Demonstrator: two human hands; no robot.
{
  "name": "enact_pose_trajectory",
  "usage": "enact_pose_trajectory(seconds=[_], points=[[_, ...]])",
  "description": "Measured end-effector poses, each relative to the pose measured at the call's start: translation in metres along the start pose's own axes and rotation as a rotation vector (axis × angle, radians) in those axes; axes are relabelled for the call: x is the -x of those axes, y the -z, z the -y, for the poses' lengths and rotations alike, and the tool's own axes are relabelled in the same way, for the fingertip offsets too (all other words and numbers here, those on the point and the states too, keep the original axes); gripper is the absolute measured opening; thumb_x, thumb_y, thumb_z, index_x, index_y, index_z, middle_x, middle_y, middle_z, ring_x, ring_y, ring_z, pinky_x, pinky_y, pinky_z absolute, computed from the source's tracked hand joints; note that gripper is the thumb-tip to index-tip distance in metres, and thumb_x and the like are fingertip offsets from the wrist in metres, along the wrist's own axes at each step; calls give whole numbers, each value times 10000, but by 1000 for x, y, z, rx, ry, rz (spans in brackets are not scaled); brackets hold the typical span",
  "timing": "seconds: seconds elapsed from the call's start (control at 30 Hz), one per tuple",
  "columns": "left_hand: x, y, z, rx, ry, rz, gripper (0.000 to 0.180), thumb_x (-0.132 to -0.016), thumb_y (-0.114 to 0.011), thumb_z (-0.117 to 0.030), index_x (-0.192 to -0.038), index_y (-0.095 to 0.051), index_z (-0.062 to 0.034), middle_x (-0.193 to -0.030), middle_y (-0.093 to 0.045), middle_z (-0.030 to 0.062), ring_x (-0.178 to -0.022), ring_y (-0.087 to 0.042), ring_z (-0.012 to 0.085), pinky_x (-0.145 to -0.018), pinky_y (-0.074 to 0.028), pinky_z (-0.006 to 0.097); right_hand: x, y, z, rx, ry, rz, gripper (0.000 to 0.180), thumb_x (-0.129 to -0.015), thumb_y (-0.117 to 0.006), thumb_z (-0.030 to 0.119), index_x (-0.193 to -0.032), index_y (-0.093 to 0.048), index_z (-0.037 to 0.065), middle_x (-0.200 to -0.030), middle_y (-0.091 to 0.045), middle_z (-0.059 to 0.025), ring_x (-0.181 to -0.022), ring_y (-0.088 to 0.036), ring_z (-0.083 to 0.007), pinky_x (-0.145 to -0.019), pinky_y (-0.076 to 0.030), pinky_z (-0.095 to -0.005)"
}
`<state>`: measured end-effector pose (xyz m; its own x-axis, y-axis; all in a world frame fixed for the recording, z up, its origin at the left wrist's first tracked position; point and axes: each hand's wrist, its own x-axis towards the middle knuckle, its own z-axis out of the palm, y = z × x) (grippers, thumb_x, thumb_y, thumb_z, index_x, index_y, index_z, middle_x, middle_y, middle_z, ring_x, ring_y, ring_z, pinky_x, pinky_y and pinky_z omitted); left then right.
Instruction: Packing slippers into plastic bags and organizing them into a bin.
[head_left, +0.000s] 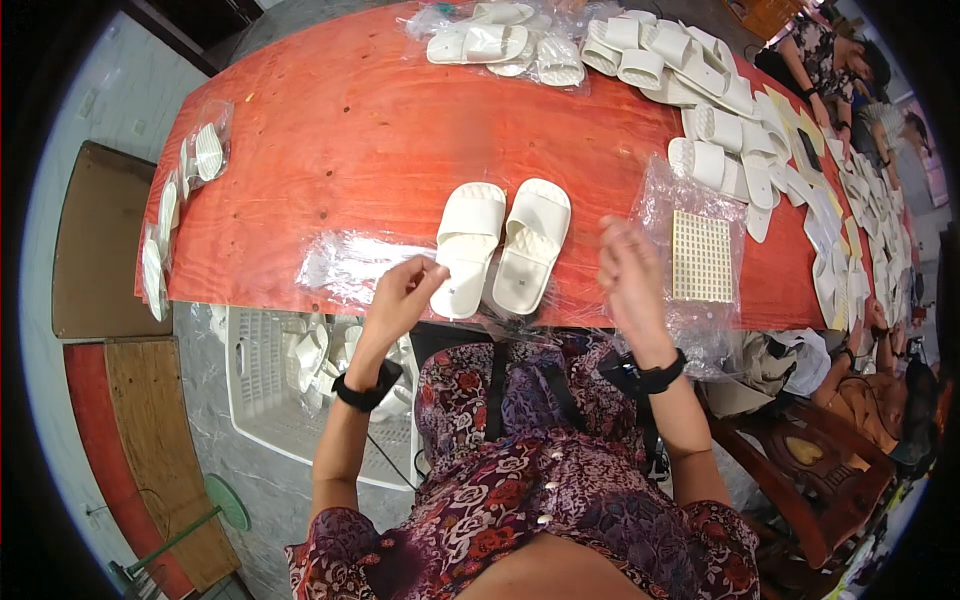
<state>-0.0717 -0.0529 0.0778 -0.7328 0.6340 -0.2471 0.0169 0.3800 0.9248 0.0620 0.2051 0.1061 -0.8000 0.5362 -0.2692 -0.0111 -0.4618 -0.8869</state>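
Observation:
A pair of white slippers lies side by side on the red table, toes pointing away from me: a left slipper point(464, 245) and a right slipper point(532, 245). My left hand point(408, 290) is at the left slipper's outer edge, thumb and fingers pinched together. Whatever lies between those fingertips is too small to make out. Under and beside this hand spreads a clear plastic bag point(345, 262). To the right of the pair, my right hand point(632, 275) hovers with loosely bent, slightly blurred fingers, nothing visible in them. By it, a yellow sheet of small pale stickers point(702, 256) rests on clear plastic bags point(655, 205).
Loose white slippers point(690, 60) pile up along the table's point(330, 130) far right side. Bagged slippers point(208, 152) line its left edge. Below stands a white plastic basket point(245, 370) of slippers. Other people point(840, 60) work at the right, near a wooden chair point(810, 470).

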Motion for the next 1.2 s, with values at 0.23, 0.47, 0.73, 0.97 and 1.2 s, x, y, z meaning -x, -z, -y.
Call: enact_pose_trajectory(seconds=[0.23,0.47,0.73,0.97,1.2], points=[[-84,-35,13,-603,-302,-219,306,-708,-711,-253,-918,-626,-47,-793,-585,149,-627,-597,297,-576,-484,382,-25,-3,-106,-32,-414,29,190,-906,-515,142,-1049,-573,32,-730,-450,33,-622,-422,-67,-494,-378,-201],[-121,-90,29,-821,-337,-228,180,-678,-637,-188,-748,-644,-22,-812,-573,152,-608,-608,322,-550,-497,426,-43,-12,-116,30,-535,-141,178,-873,-589,234,-921,-556,66,-743,-470,18,-590,-469,-84,-486,-407,-220],[-101,-111,14,-809,-192,-257,202,-636,-633,-200,-646,-637,1,-738,-591,180,-598,-613,323,-542,-499,412,-57,10,-129,-53,-462,-188,150,-902,-490,124,-947,-553,-4,-802,-571,-60,-646,-591,-160,-519,-493,-286],[-100,-97,4,-782,-175,-12,245,-671,-649,-265,-657,-649,-20,-684,-614,170,-612,-619,319,-552,-495,405,-57,21,-133,4,-420,-47,155,-908,-458,82,-977,-568,-3,-834,-619,-76,-706,-620,-161,-595,-511,-272],[-153,-76,26,-630,-268,-126,231,-762,-593,-261,-753,-670,-43,-648,-613,156,-621,-601,326,-574,-466,400,-57,14,-135,25,-508,-89,154,-900,-461,67,-995,-572,17,-904,-631,-79,-774,-629,-155,-611,-497,-252]])
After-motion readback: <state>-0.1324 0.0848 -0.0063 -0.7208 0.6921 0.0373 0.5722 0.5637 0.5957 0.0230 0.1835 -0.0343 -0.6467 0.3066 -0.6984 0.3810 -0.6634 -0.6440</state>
